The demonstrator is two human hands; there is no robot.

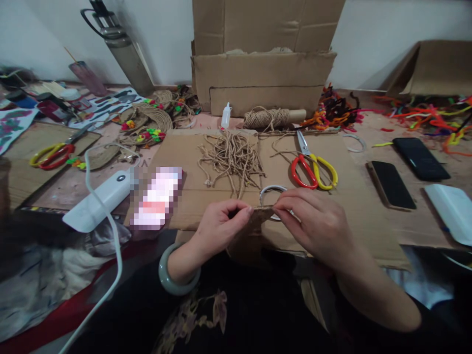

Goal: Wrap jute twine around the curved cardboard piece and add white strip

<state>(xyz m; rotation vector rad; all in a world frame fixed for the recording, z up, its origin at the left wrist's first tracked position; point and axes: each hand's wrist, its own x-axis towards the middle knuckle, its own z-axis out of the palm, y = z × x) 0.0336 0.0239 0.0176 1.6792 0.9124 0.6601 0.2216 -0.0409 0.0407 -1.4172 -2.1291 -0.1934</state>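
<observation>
Left hand (223, 223) and right hand (317, 221) pinching brown piece (254, 226), material unclear; white ring (272, 187) partly hidden behind.

Craft workspace — heaped twine (236, 155), scissors (304, 145) (two pairs), bright strands (342, 109), cardboard (354, 211)

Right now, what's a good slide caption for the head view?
Left hand and right hand pinch a brown piece near a ring, twine and scissors beyond.

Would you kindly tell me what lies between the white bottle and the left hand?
In the head view, a tangled pile of cords lies on cardboard between the bottle and the left hand.
</observation>
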